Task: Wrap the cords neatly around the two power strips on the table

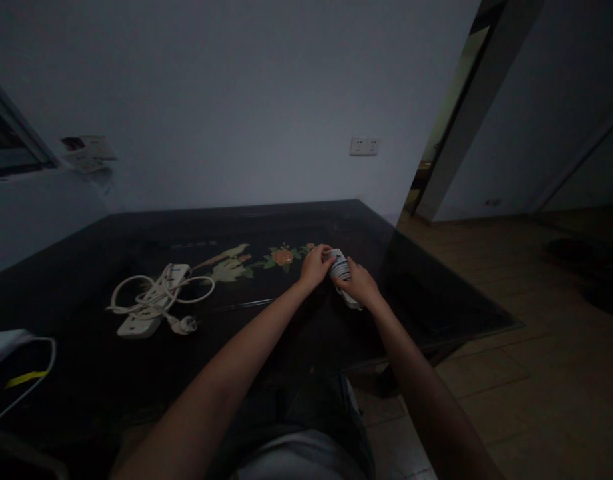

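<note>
A white power strip (353, 303) lies at a slant on the right half of the dark table, its cord (340, 269) wound around the body in several turns. My right hand (360, 283) is closed over its right side, thumb on the near side of the windings. At the far left end of the strip, my left hand (317, 264) has its fingers bent against the coiled cord; the fingertips are partly hidden. A second white power strip (139, 325) rests to the left with a loosely looped cable and its plug (186, 325) beside it.
The dark table (286, 333) has a painted flower and bird design. A white device with a cable (6, 343) and a yellow strip (26, 379) are at the left edge. A wall socket (364, 146) is behind; the table's right corner juts over the tiled floor.
</note>
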Demonstrator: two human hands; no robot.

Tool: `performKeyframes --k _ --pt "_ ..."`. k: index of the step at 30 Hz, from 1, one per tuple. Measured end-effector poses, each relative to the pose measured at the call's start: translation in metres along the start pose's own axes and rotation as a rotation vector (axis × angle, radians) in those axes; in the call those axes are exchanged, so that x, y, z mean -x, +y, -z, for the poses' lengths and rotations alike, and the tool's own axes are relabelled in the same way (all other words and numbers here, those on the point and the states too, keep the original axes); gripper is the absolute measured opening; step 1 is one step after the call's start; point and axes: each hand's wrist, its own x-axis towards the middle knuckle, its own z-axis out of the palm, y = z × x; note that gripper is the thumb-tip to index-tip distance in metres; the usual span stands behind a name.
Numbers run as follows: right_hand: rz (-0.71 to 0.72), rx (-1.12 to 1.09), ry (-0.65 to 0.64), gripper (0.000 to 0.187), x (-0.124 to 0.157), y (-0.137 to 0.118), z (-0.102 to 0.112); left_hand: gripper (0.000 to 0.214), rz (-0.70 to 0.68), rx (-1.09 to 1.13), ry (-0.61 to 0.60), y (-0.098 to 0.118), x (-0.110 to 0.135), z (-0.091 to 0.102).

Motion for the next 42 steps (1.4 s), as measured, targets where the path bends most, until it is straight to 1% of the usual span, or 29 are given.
performKeyframes --k 4,10,15,18,20,23,28,31,34,38,40,42 --pt "0.015 -0.019 -0.01 0.083 -0.006 0.004 -0.003 0.016 0.01 0.003 0.034 0.0 0.005 -0.003" --pt "0.026 -0.052 0.005 0.084 -0.011 0.005 -0.009 0.015 0.028 -0.002 0.047 0.003 0.01 -0.004" --pt "0.045 -0.122 0.021 0.084 -0.012 0.014 -0.013 0.027 0.011 0.016 0.04 0.004 0.015 -0.007" --pt "0.072 -0.188 0.033 0.084 -0.012 0.021 -0.015 0.034 0.033 0.036 0.049 0.002 0.016 -0.012" --pt "0.09 -0.229 0.046 0.083 -0.012 0.025 -0.015 0.041 0.053 0.061 0.034 0.0 0.013 -0.016" --pt "0.112 -0.277 0.062 0.084 -0.013 0.029 -0.017 0.049 0.058 0.122 -0.026 -0.003 0.007 -0.021" --pt "0.114 -0.31 0.069 0.084 -0.014 0.031 -0.017 0.067 0.008 0.237 -0.109 -0.011 -0.007 -0.023" --pt "0.098 -0.311 0.077 0.083 -0.013 0.029 -0.016 0.064 -0.018 0.266 -0.13 -0.016 -0.014 -0.023" --pt "0.072 -0.306 0.082 0.085 -0.012 0.025 -0.015 0.057 -0.019 0.263 -0.112 -0.018 -0.015 -0.022" --pt "0.039 -0.289 0.083 0.087 -0.002 0.017 -0.009 0.05 0.017 0.232 -0.042 -0.013 -0.007 -0.022" --pt "0.008 -0.215 0.084 0.09 0.008 0.01 -0.005 0.047 0.042 0.214 0.001 -0.008 -0.004 -0.024" --pt "-0.027 -0.07 0.072 0.094 0.019 0.001 -0.002 0.047 0.069 0.202 0.04 -0.004 -0.002 -0.026"
